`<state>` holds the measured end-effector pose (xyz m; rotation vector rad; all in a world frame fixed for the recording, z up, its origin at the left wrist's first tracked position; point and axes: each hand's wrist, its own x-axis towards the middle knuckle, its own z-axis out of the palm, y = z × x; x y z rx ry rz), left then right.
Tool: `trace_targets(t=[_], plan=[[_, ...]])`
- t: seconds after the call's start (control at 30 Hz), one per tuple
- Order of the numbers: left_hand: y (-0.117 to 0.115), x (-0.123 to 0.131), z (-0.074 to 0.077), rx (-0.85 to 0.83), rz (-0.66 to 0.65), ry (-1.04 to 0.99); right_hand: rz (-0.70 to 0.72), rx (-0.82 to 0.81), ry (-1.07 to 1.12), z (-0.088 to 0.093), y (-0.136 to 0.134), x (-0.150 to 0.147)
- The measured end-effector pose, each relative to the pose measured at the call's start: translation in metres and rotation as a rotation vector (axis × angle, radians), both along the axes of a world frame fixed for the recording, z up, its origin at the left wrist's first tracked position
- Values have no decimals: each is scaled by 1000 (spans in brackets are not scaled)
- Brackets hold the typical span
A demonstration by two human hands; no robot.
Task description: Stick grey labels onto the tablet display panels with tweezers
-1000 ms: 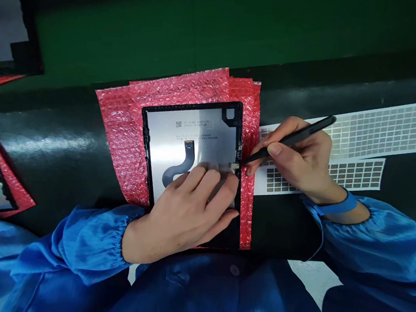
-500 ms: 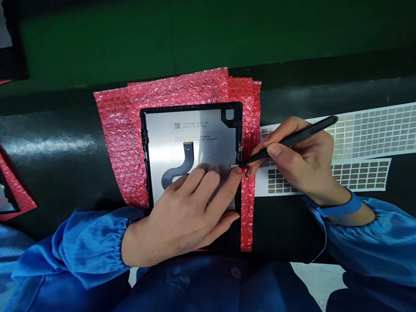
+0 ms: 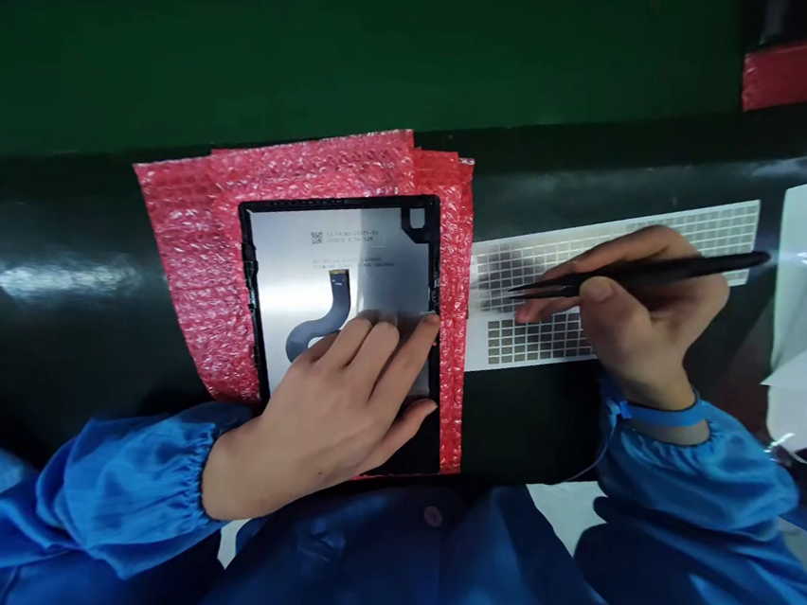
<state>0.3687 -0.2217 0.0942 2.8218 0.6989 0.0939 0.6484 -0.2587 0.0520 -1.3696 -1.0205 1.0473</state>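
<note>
Here, left hand flat on silvery panel, right hand pinching slim black tweezers above gridded sheet

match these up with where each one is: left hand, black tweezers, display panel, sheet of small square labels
Things:
1. left hand
2. black tweezers
3. display panel
4. sheet of small square labels

Places:
a. lying on red bubble wrap
b. beneath the right hand, to the right of the panel
c. held in the right hand
d. resting on the panel's silver back

Pairs: 1-d, 2-c, 3-a, 4-b
</note>
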Motion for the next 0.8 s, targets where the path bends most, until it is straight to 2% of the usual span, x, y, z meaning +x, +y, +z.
trace_targets(t=[0.1, 0.2, 0.43, 0.57, 0.8], plan=[[0, 0, -1, 9, -3, -11, 54, -36, -118, -3, -12, 7], [-1, 0, -1, 21, 11, -21, 96, -24, -173, -10, -14, 7], [-1, -1, -1, 22, -1, -5, 85, -54, -186, -17, -4, -3], [-2, 0, 0, 24, 1, 12, 65, -124, -145, -20, -5, -5], [-3, 2, 0, 36, 23, -4, 86, -139, -175, -17, -5, -5]])
